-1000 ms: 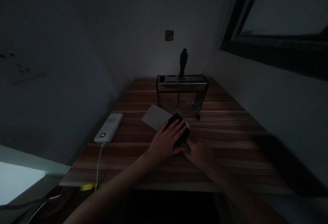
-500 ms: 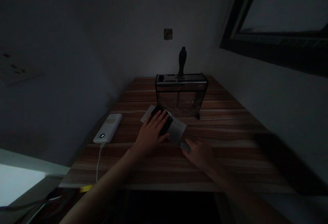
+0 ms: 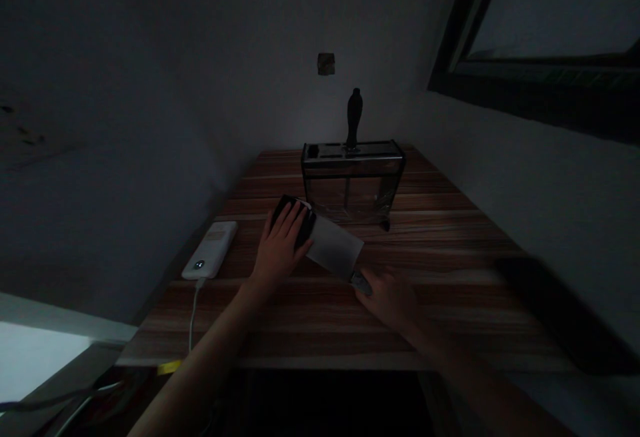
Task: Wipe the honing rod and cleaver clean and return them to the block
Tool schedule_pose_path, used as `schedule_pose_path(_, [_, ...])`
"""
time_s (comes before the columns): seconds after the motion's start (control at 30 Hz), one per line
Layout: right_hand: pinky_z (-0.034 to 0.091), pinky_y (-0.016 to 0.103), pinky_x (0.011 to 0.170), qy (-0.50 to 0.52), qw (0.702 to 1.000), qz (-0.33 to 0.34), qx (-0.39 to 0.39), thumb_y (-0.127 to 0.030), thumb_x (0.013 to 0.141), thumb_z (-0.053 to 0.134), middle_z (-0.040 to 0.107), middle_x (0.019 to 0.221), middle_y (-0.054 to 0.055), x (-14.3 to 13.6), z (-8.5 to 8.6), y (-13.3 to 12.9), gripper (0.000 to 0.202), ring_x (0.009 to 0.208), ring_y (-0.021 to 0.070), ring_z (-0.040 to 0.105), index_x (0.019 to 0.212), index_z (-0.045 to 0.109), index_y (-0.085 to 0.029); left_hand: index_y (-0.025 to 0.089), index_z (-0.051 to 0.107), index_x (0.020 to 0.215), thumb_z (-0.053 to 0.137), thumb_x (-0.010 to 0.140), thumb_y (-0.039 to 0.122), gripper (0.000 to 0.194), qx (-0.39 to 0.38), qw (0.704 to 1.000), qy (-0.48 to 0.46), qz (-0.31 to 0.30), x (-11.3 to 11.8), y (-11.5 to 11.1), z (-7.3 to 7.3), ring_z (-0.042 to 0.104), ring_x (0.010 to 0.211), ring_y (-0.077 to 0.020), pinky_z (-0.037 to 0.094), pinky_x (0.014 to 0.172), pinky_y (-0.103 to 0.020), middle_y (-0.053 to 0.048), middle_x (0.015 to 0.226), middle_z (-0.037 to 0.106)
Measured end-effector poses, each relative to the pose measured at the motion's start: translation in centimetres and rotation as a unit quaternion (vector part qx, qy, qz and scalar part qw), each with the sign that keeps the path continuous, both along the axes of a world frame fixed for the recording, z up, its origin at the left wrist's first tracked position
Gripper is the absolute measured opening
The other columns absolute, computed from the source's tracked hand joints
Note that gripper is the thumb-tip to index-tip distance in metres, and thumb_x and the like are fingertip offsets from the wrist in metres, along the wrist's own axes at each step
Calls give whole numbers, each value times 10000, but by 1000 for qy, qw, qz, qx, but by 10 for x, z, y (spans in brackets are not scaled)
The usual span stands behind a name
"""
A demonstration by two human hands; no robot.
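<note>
A cleaver with a broad pale blade point(image 3: 334, 247) lies at a slant on the wooden table, its blade pointing to the upper left. My right hand point(image 3: 389, 298) is closed round its handle at the lower right of the blade. My left hand point(image 3: 283, 242) presses a black cloth or pad point(image 3: 306, 226) over the far end of the blade, its fingers resting on top of the black thing. The far tip of the blade is hidden beneath it.
Behind the blade stands a clear-sided knife rack point(image 3: 353, 151) with a black-handled tool point(image 3: 355, 117) upright in it. A white power bank point(image 3: 211, 250) with a cable lies at left, a dark flat object point(image 3: 560, 310) at right.
My left hand and the black thing have slid to the upper left along the blade, baring more of its middle. My right hand has stayed on the handle.
</note>
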State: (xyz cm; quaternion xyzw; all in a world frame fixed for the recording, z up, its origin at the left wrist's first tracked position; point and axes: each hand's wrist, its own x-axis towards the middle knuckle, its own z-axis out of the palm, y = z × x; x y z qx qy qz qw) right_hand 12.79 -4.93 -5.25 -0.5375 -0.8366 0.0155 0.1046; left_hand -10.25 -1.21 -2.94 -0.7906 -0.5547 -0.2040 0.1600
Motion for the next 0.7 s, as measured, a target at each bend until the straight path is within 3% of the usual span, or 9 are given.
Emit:
schedule_pose_path(0.3, [366, 279, 703, -7, 1000, 14, 5, -289, 759, 521, 674, 799, 49, 1, -2, 0, 144, 768, 193, 602, 839, 596, -195, 76, 241, 1358, 376, 867, 385, 595, 11, 1000, 17, 18, 7, -2, -3, 155, 1337, -237, 136, 1090, -453, -140, 1434, 238])
schedule_pose_path(0.7, [354, 267, 675, -1, 1000, 12, 13, -286, 763, 520, 670, 813, 38, 0, -2, 0, 126, 761, 185, 602, 822, 592, -201, 117, 253, 1354, 385, 863, 362, 565, 30, 999, -13, -2, 7, 1, -5, 185, 1330, -239, 201, 1073, -446, -131, 1418, 286])
